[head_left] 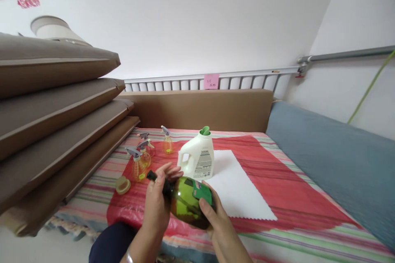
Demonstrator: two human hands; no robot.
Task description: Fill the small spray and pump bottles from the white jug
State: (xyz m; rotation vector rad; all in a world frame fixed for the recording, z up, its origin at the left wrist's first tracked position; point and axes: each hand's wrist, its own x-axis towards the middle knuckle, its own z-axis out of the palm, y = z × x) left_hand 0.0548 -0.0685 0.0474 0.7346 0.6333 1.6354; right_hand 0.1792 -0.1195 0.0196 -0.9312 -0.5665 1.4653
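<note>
My right hand [220, 215] grips the base end of a green see-through pump bottle [187, 197], thumb across its green label. The bottle lies tilted in the air, its black pump head towards the left. Around the black neck and pump is my left hand [159, 193], thumb on the near side and fingers partly stretched on the far side. Just beyond the hands stands a white jug [202, 154] with a side handle and a green spout at its mouth; neither hand holds it.
Several clear spray bottles [136, 166] with grey heads stand at the left, near a pale yellowish round cap [122, 185]. A white scallop-edged sheet [243, 193] lies on a red plastic cover [271, 172]. Stacked brown cushions [58, 127] rise on the left.
</note>
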